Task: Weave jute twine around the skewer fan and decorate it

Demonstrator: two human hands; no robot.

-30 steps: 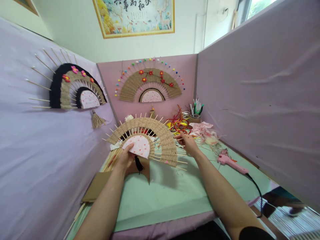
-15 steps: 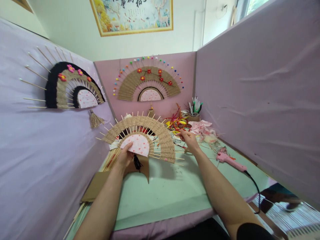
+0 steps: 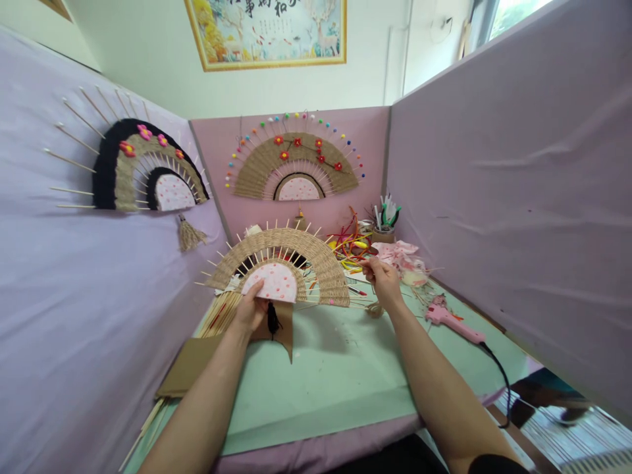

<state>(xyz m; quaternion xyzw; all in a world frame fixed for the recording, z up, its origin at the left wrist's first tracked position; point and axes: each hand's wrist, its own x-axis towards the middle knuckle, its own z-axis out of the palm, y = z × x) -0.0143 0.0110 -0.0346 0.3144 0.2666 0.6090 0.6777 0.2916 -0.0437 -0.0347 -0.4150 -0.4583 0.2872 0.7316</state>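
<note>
- Fan nearer and left of the cup
- Left hand pinching the fan's middle
- Right hand before the cup, fingertips together, grip's contents unclear
- Cup holding white sticks, green-handled tool

Framed picture, top of frame: upper part cut off, smallest writing unreadable. Window, upper right: also cut by top edge. Centre: fingers of left hand mostly hidden behind fan; dark things show through its gap, partly covered, identity unclear. Right hand, right of centre: fingertips pinched, anything between them too small to tell. Black sleeve, bottom edge: mostly out of frame.
</note>
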